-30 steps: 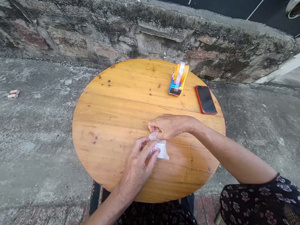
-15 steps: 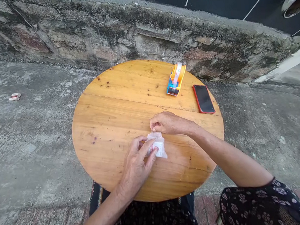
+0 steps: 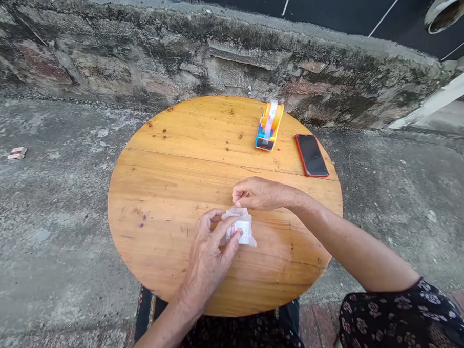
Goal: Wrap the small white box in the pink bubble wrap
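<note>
A small white packet in thin translucent wrapping (image 3: 243,234) lies on the round wooden table (image 3: 158,172). My left hand (image 3: 210,247) grips its left side, thumb and fingertips pressing on the white part, where a little red marking shows. Just beyond the packet's far edge is my right hand (image 3: 260,193), its fingers curled and pinched together. Whatever those fingertips may hold is hidden, and I cannot tell whether they touch the wrapping.
An orange and blue tape dispenser (image 3: 269,126) stands at the table's far right. Nearby lies a phone in a red case (image 3: 311,155). A rough stone wall (image 3: 154,69) runs behind the table. On the concrete at left is a small crumpled pack (image 3: 17,153).
The view has shifted slightly. My right hand has drawn a little away from the wrapping's far edge, while my left hand keeps its grip on the packet.
</note>
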### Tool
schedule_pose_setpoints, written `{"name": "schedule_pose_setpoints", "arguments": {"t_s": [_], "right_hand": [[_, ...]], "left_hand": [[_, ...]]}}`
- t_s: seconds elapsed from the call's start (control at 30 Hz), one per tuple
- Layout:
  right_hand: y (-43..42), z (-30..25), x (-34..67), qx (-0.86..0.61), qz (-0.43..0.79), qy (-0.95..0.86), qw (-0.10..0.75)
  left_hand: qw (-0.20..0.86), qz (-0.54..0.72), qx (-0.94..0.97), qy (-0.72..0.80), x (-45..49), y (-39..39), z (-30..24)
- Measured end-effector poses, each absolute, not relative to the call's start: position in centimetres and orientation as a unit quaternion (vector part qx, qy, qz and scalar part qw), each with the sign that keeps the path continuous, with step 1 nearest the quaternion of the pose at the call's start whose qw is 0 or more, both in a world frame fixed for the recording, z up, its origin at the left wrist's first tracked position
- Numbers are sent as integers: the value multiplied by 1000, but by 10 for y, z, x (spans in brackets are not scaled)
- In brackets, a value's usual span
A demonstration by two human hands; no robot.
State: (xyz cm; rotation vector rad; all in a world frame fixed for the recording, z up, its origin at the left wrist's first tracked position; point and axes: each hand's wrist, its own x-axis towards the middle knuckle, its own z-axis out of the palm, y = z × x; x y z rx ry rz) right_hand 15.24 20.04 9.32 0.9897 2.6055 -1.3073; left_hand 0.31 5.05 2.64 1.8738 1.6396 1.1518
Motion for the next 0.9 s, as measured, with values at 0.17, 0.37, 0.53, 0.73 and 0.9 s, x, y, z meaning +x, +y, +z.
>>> {"name": "schedule_pose_setpoints", "arguments": {"t_s": [0.17,0.37,0.53,0.73,0.9], "right_hand": [[204,83,160,303,-493,816,-5],[203,81,166,326,-465,822,31],[196,80,169,355,-395,846,50],[178,80,174,430,-321,843,37],[164,78,175,449,-325,832,14]], "left_hand": [[222,405,665,587,2,51,25],[211,411,667,585,3,52,28],[211,404,668,588,3,52,27],[227,408,663,585,3,51,27],[230,407,665,583,4,50,28]]}}
